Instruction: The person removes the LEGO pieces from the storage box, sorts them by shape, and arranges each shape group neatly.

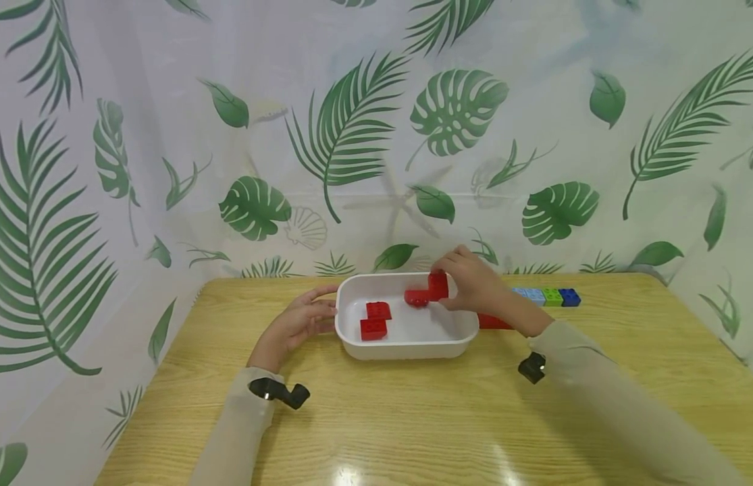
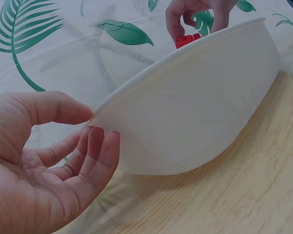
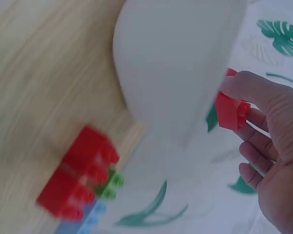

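Observation:
A white plastic box (image 1: 406, 349) stands on the table with several red toy bricks inside. Two of them, a red brick (image 1: 373, 329) and a flatter red piece (image 1: 379, 310), lie toward its left end. My left hand (image 1: 298, 324) rests fingertips against the box's left end, thumb side at the rim, fingers relaxed in the left wrist view. Over the box's right rear, my right hand (image 1: 470, 287) pinches a red brick (image 3: 228, 111) between thumb and fingers. A rounded red piece (image 1: 417, 298) shows directly beside that brick, overlapping its edge in the head view.
Right of the box, red bricks (image 1: 493, 322) sit on the table, partly behind my right forearm. Behind them runs a row of light blue, green (image 1: 552, 297) and dark blue bricks (image 1: 570, 298). A leaf-printed sheet (image 1: 364, 135) hangs along the table's back edge.

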Demonstrator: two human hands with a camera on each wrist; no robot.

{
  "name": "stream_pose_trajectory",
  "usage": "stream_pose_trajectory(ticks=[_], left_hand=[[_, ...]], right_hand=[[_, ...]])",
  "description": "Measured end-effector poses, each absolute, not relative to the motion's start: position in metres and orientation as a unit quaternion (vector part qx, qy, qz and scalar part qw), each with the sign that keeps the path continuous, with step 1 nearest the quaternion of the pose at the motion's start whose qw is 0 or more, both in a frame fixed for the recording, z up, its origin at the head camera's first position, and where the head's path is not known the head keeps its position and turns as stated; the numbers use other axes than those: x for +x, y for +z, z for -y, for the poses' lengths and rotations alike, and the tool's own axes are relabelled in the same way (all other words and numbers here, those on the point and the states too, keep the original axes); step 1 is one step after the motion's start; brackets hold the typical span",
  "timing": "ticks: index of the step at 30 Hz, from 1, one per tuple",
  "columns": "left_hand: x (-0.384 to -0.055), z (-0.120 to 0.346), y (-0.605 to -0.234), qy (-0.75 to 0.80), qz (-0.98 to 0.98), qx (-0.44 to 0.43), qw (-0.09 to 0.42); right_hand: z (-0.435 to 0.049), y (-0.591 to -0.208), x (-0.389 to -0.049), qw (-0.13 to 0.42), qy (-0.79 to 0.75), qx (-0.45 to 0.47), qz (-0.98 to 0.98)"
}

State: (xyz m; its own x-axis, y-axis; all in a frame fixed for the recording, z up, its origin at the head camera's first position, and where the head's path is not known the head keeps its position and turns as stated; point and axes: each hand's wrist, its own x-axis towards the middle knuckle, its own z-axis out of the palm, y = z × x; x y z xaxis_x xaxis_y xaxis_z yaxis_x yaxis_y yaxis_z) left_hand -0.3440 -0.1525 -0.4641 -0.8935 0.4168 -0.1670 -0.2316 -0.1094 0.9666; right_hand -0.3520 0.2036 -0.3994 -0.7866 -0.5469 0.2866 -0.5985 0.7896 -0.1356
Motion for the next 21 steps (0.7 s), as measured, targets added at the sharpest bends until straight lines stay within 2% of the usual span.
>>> stream_pose_trajectory(ticks=[8, 14, 21], left_hand=[[-0.343, 0.151, -0.465, 0.744, -0.63, 0.057, 0.215], [-0.343, 0.151, -0.465, 0.745, -0.628, 0.065, 0.216], [-0.343, 0.15, -0.465, 0.745, -0.628, 0.058, 0.216]], right_hand=[[-0.241, -0.387, -0.349, 0.11, 0.089, 0.274, 0.951], [-0.272, -0.391, -0.349, 0.125, 0.077, 0.276, 0.95], [-0.3, -0.394, -0.339, 0.114, 0.051, 0.263, 0.957]])
